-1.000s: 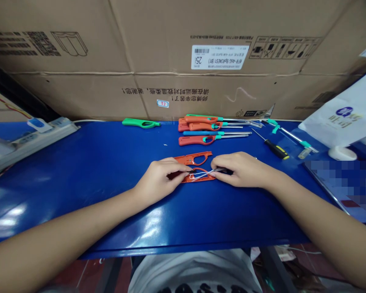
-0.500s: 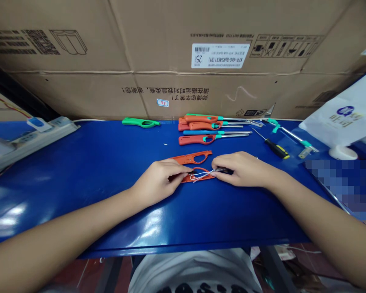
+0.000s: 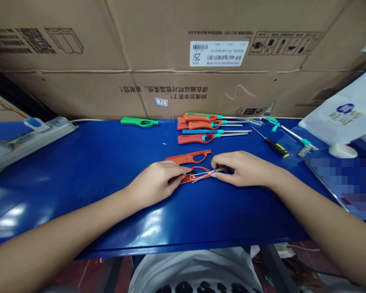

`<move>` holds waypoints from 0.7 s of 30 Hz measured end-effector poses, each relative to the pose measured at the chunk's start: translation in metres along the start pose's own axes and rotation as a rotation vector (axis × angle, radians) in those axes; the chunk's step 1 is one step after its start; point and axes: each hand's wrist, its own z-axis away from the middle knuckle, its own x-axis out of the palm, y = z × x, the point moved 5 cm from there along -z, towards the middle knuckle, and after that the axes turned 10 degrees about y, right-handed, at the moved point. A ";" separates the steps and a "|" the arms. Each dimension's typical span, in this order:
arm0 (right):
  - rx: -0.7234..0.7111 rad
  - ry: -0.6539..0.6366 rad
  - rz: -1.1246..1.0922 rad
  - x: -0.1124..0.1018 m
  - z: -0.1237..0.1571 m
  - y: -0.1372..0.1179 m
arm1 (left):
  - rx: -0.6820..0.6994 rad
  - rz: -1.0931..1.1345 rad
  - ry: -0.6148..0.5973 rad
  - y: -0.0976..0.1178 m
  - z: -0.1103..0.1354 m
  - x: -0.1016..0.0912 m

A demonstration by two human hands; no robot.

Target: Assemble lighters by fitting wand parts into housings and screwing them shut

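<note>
My left hand (image 3: pixel 160 179) is closed in a pinch over an orange lighter casing half (image 3: pixel 185 178); at its fingertips is a small dark part, mostly hidden. Thin white wires (image 3: pixel 199 176) loop across this casing half towards my right hand. My right hand (image 3: pixel 239 169) is closed around a slim dark tool (image 3: pixel 222 168), which looks like tweezers, its tip by the wires at the casing's right end. Just behind lies a second orange casing half (image 3: pixel 189 157) with a trigger opening, its inner side up.
Several long-nosed lighters (image 3: pixel 198 139) are grouped behind the casing halves. A green casing (image 3: pixel 140 122) lies to their left, and a black-and-yellow screwdriver (image 3: pixel 276 147) to their right. A large cardboard box (image 3: pixel 94 93) walls off the back; a power strip (image 3: pixel 33 140) stands left.
Both hands stay almost in place over the casing half, with only slight finger movement. The whole view has shifted a little.
</note>
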 end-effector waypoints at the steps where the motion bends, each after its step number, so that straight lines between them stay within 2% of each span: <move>1: 0.007 -0.001 -0.031 -0.001 0.000 -0.001 | 0.007 -0.005 0.004 0.000 0.000 0.000; 8: 0.048 -0.008 -0.186 -0.011 0.004 0.005 | 0.052 -0.036 0.029 0.000 0.000 0.000; 14: 0.018 -0.016 -0.175 -0.008 0.004 0.010 | 0.080 -0.040 0.024 0.000 -0.001 0.000; 21: -0.021 0.017 -0.119 -0.009 0.004 0.007 | 0.036 -0.032 0.030 -0.003 0.000 0.001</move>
